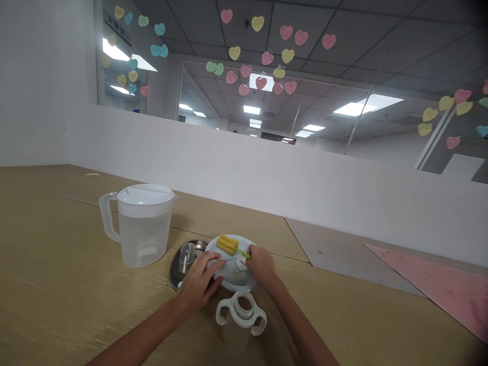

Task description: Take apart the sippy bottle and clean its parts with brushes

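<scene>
My right hand (262,264) is closed around the green handle of a sponge bottle brush (227,244). The brush's yellow sponge head lies over the far left part of a white plate (247,281). Beside that hand, a small white round part (241,262) rests on the plate. My left hand (200,279) reaches across the plate's left rim with its fingers apart, holding nothing that I can see. In front of the plate stands an uncapped baby bottle (244,310) with two white handles. A clear bottle cap (186,255) sits in a metal tray (175,269), partly hidden by my left hand.
A clear lidded pitcher (145,229) stands to the left of the tray. Grey board (343,262) and a pink sheet (450,290) lie on the right. A white wall (229,162) with a window above it borders the wooden table (76,284).
</scene>
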`<state>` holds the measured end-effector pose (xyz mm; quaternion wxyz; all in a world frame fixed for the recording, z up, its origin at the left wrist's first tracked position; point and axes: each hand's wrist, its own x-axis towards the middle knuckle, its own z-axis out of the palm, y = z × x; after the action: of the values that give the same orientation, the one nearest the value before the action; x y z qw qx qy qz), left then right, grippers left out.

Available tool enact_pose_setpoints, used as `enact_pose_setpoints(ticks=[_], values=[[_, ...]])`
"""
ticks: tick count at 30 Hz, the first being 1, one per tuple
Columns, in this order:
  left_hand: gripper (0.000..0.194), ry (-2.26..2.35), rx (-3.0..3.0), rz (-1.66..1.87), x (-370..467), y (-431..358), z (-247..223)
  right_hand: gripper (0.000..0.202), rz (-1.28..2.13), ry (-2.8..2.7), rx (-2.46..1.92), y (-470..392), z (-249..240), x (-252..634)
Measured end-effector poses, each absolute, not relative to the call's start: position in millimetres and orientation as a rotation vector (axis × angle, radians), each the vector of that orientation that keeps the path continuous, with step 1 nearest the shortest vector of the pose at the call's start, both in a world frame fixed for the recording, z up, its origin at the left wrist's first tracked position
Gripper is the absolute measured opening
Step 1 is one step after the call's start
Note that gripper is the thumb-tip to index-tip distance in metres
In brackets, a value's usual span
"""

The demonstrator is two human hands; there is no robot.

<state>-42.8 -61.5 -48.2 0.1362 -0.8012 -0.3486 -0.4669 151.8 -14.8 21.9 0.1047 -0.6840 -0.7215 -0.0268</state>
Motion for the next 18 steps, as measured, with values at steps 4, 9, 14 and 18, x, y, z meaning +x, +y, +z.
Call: enact_pose_setpoints(ticks=[4,9,14,18], values=[[0.025,-0.926,-2.300,-1.308,-41.9,-62.2,-46.3,0.019,-0.073,-2.124,-2.017,-12.0,17.4,153.4],[0.025,-0.906,-2.308,-1.312,-41.8,-60.8,-47.0,0.018,-0.066,-2.090,-1.948,-13.3,22.6,151.7],[0.024,-0.923,-2.327,-1.326,-41.9,-59.5,-50.1,0.010,0.069,-2.228,-1.720,-16.3,23.0,143.0],[0.024,-0.934,-2.344,-1.320,-42.1,-61.1,-49.2,0.010,0.162,-2.323,-1.631,-17.2,17.1,141.2]])
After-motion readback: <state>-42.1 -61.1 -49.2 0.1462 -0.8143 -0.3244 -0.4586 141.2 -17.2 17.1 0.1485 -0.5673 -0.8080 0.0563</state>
